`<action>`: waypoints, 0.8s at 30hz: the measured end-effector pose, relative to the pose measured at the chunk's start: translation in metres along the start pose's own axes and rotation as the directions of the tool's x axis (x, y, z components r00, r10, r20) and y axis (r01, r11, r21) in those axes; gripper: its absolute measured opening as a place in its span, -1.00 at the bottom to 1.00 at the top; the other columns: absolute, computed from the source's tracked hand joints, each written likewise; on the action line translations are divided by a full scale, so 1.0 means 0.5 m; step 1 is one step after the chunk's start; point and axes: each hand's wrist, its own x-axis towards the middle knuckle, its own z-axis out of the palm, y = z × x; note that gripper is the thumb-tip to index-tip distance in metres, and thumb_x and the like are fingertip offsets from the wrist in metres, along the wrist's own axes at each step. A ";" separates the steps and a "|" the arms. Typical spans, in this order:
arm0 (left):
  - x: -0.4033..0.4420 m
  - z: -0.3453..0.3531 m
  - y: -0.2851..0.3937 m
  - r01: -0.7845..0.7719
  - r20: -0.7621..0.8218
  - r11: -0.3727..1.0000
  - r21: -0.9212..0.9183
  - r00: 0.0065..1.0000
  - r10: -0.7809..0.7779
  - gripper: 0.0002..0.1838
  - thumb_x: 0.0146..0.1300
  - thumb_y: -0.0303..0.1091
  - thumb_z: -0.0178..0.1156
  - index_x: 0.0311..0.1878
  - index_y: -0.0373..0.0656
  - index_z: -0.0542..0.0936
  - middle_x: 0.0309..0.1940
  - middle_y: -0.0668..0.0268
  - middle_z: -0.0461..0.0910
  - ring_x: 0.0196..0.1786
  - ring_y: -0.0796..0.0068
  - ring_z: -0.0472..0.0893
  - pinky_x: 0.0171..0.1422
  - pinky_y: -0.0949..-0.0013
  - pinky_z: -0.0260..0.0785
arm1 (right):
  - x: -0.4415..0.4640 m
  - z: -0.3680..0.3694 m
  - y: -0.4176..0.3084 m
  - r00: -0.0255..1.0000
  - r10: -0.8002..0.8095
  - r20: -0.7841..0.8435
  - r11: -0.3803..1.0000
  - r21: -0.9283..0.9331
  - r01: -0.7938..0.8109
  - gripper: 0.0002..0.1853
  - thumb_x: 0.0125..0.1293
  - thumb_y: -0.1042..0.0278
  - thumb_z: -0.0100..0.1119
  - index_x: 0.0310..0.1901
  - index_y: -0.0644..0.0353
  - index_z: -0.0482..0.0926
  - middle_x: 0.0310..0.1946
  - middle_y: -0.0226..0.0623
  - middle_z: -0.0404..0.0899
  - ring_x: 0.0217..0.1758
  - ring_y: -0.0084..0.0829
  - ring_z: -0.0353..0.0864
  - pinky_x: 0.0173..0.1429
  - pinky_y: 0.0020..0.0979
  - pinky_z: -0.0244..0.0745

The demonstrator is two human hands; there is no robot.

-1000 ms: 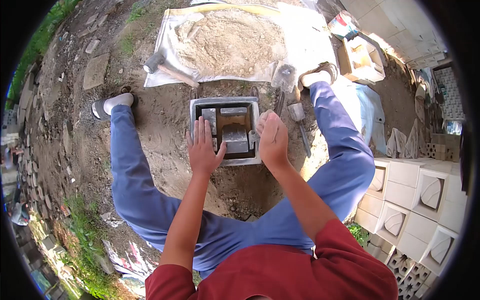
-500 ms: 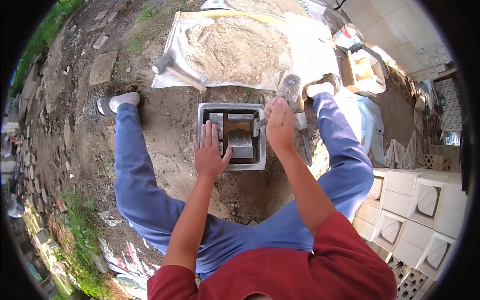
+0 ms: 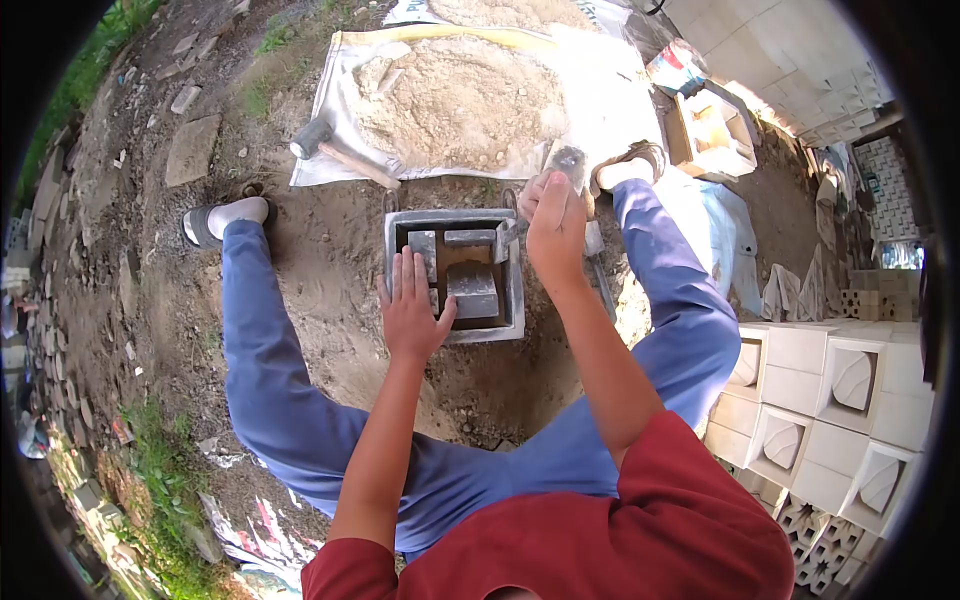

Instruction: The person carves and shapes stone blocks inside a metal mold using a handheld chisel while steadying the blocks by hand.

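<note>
A square metal mould (image 3: 455, 338) lies on the dirt between my legs, with several grey metal blocks inside, one of them a larger block (image 3: 473, 290) near the middle. My left hand (image 3: 410, 312) rests flat on the mould's left side, fingers stretched out. Above the mould's right edge is my right hand (image 3: 555, 225), its fingers closed round a small tool whose shape is mostly hidden; a grey part of it shows by the mould's right rim. A trowel (image 3: 566, 160) lies just beyond this hand.
Pale sand (image 3: 460, 105) is heaped on a white sheet (image 3: 330, 120) ahead. A mallet (image 3: 350, 157) lies at the sheet's near left corner. A pale block (image 3: 712, 135) stands at the upper right, and stacked blocks (image 3: 800, 400) are on the right.
My right hand has moved up, away from me, along the mould's right side. My left hand stays flat on the left side. The whole view has shifted slightly.
</note>
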 end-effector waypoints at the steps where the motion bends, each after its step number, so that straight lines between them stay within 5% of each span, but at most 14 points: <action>1: -0.001 0.001 0.000 -0.006 -0.016 1.000 0.004 1.000 0.006 -0.06 0.30 0.07 0.19 0.61 -0.24 0.11 0.65 0.10 0.04 0.69 0.14 0.00 0.68 -0.13 -0.18 | -0.009 -0.002 0.012 0.999 -0.034 0.014 0.998 -0.052 0.035 -0.53 0.68 0.13 -0.31 -0.42 0.21 0.31 -0.57 -0.48 0.25 -0.48 -0.62 0.17 -0.38 -0.44 0.19; 5: -0.002 -0.004 0.006 -0.004 -0.023 1.000 -0.009 1.000 0.004 -0.06 0.29 0.07 0.19 0.61 -0.23 0.11 0.65 0.11 0.04 0.69 0.15 0.00 0.69 -0.12 -0.18 | 0.012 -0.011 0.009 0.997 -0.012 0.073 0.998 -0.063 0.016 -0.53 0.68 0.13 -0.32 -0.42 0.21 0.31 -0.56 -0.50 0.24 -0.48 -0.63 0.16 -0.39 -0.45 0.18; 8: -0.003 -0.002 0.005 0.005 -0.020 1.000 -0.006 1.000 -0.005 -0.06 0.29 0.07 0.19 0.61 -0.24 0.12 0.65 0.12 0.04 0.69 0.16 0.00 0.69 -0.11 -0.17 | 0.024 -0.019 -0.068 0.999 0.032 0.020 0.992 0.121 -0.035 -0.51 0.68 0.11 -0.32 -0.42 0.22 0.33 -0.56 -0.47 0.28 -0.47 -0.60 0.22 -0.35 -0.42 0.24; 14: -0.002 -0.003 0.007 0.005 -0.016 1.000 -0.008 1.000 -0.005 -0.06 0.30 0.06 0.19 0.61 -0.24 0.12 0.65 0.12 0.04 0.69 0.16 0.01 0.68 -0.09 -0.16 | 0.007 -0.014 -0.032 0.999 0.001 -0.042 0.997 -0.082 -0.004 -0.49 0.68 0.10 -0.31 -0.43 0.24 0.35 -0.56 -0.43 0.30 -0.46 -0.56 0.26 -0.30 -0.38 0.28; 17: -0.003 -0.001 0.008 0.001 -0.030 1.000 -0.009 1.000 -0.001 -0.06 0.29 0.05 0.20 0.61 -0.24 0.12 0.65 0.11 0.05 0.69 0.15 0.02 0.68 -0.10 -0.16 | 0.005 -0.010 0.019 0.998 -0.027 0.057 0.973 -0.227 0.039 -0.49 0.67 0.09 -0.30 -0.43 0.25 0.36 -0.57 -0.40 0.32 -0.47 -0.52 0.27 -0.30 -0.36 0.28; 24: -0.005 0.002 0.009 -0.014 -0.045 1.000 -0.014 0.999 0.014 -0.06 0.28 0.04 0.22 0.60 -0.25 0.12 0.64 0.09 0.05 0.69 0.13 0.02 0.68 -0.13 -0.15 | -0.014 -0.028 -0.092 0.999 0.052 -0.004 0.997 -0.052 -0.052 -0.49 0.67 0.08 -0.30 -0.40 0.26 0.38 -0.58 -0.37 0.32 -0.47 -0.49 0.27 -0.29 -0.35 0.30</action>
